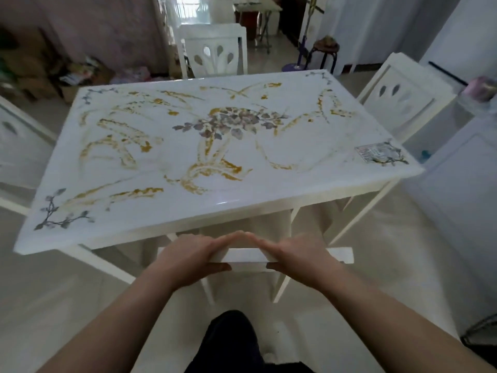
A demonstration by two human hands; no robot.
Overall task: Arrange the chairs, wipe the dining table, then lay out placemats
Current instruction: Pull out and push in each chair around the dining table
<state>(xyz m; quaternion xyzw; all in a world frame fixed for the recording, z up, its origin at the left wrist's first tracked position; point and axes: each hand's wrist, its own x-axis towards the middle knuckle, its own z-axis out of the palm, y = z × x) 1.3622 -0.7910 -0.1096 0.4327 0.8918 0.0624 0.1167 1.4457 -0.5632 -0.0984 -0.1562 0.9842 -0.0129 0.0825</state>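
Chair (247, 259): held by its top rail at the near edge of the worktop (309, 168), seat hidden beneath.
Fingers (226, 242): curled over the rail on both the left hand (188, 258) and right hand (298, 255).
Risk: fingers could be pinched against the worktop edge if the chair is pushed too far.

A home dining room — patterned dining table (188, 146), white chairs (215, 53), curtained window (188, 9)

Bare forearms (121, 308), L hand (188, 261), R hand (298, 258); dark trousers (231, 343)
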